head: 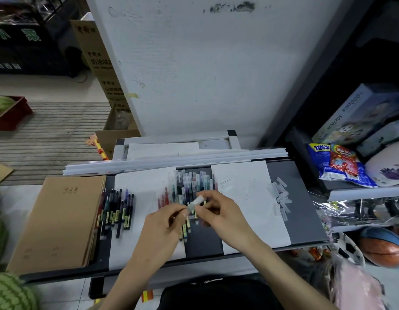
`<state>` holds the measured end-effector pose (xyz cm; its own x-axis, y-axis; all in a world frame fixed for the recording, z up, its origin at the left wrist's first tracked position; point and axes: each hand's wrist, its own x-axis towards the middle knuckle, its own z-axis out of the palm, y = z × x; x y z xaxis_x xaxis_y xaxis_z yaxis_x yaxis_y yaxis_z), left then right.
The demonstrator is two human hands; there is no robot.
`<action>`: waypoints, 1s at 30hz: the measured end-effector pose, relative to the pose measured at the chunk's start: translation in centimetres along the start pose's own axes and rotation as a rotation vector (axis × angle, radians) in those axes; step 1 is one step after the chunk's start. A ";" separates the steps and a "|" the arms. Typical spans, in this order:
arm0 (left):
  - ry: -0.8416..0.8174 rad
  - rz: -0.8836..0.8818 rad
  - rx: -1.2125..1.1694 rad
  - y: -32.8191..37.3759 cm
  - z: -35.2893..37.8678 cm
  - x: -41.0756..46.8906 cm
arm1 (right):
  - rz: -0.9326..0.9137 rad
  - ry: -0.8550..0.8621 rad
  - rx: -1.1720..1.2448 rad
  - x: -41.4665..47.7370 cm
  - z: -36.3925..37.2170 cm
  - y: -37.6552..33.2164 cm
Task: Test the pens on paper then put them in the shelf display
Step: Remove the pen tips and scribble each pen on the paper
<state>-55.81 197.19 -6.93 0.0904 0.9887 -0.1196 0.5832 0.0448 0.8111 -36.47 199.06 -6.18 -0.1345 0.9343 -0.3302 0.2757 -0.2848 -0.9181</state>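
My left hand [165,222] and my right hand [218,211] meet over the dark shelf board [306,211] and grip one pen with a clear cap [195,203] between them. Behind the hands lies a pile of capped pens [192,182] in several colours. A row of uncapped pens [117,211] lies on the left white paper [140,186]. The right white paper [247,198] carries faint test scribbles. Loose clear caps [280,198] are heaped at its right edge.
A stack of brown notebooks [57,222] rests on the board's left end. White plastic strips [171,163] run along the back. Snack bags [337,164], puzzle boxes [361,113] and balls [382,249] fill the shelves on the right. Watermelons [8,291] sit at the left.
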 end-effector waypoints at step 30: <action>0.167 -0.460 0.153 -9.1 1.9 8.7 | 0.317 0.455 -0.952 1.9 -13.0 12.0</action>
<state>-58.79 205.08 -16.48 -0.3259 0.8817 -0.3413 0.6450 0.4713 0.6016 -21.02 200.18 -14.96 0.3814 0.8953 -0.2301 0.8829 -0.4266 -0.1965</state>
